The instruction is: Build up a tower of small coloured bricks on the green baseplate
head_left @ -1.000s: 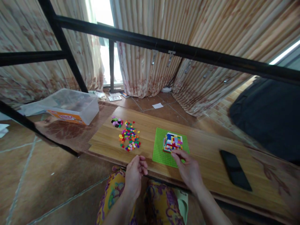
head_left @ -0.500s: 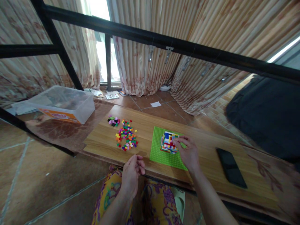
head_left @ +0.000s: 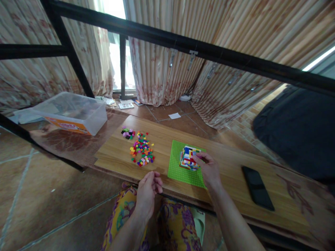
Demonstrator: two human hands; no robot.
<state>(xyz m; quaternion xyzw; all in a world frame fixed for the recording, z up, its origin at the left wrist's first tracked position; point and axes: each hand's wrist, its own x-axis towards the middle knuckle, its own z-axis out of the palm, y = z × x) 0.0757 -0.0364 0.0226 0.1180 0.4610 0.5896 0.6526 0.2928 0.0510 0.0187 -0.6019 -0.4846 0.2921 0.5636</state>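
Note:
My right hand (head_left: 209,170) is at the right side of a small block-shaped build of coloured toy bricks (head_left: 187,159), its thumb and index finger pinched together. A tiny reddish toy brick seems to be between these fingertips, though they mostly hide it. The build, with blue and white on top, stands on a green studded baseplate (head_left: 175,170). My left hand (head_left: 149,188) hovers by the table's front edge, palm turned inward and fingers curled in. What it holds, if anything, is hidden. Nearest to it lies a scattered pile of loose bricks (head_left: 143,148).
A smaller group of pink and black bricks (head_left: 127,132) lies behind the pile. A black phone (head_left: 258,188) rests on the right of the wooden board (head_left: 225,157). A clear plastic bin (head_left: 96,116) stands at the left. A black metal rail (head_left: 157,38) crosses above.
The view has shifted slightly. My right hand stays at the brick build with only a small finger movement. My left hand has hardly moved.

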